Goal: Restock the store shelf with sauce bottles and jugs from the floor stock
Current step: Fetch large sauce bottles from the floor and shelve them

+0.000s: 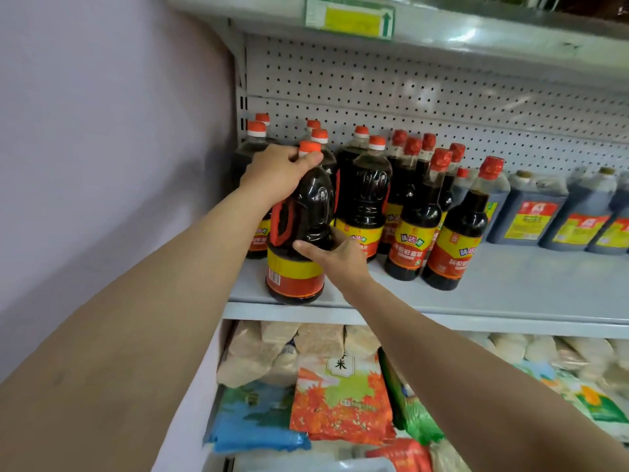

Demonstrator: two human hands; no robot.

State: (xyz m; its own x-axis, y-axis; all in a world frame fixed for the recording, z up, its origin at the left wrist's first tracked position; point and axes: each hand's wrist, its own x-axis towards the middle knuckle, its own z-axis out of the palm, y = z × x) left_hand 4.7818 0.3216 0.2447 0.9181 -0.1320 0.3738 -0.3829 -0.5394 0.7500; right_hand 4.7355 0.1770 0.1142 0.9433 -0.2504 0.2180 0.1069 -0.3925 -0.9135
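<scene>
Shelf: a pale grey metal shelf (pixel 510 284) is carrying the sauce stock, with a perforated back panel (pixel 442 97) rising behind it and another shelf board running above, bearing a green and yellow price tag (pixel 350 17).
Room: a plain pale wall (pixel 102 131) is standing just left of the shelving unit.
Jug in hand: a large dark sauce jug (pixel 299 233) with a red handle, orange cap and yellow-and-red label is sitting at the front left edge of the shelf, upright or nearly so.
Left hand: the left hand (pixel 275 175) is wrapping its fingers round the jug's neck and shoulder, just under the cap.
Right hand: the right hand (pixel 335 255) is curling its fingers against the jug's lower right side, above the label.
Other stock: matching jugs (pixel 369 195) are standing behind and beside it; slimmer red-capped bottles (pixel 456 233) are lining up to the right; squarer blue-tinted jugs (pixel 531 212) are standing further right.
Lower shelf: bags of rice and grain (pixel 340 396) are lying piled below.
Hard to tell: the label print is blurring; the rear jugs are showing only caps; the jug's base contact with the shelf is not clear; the rightmost jugs are running out of frame.
</scene>
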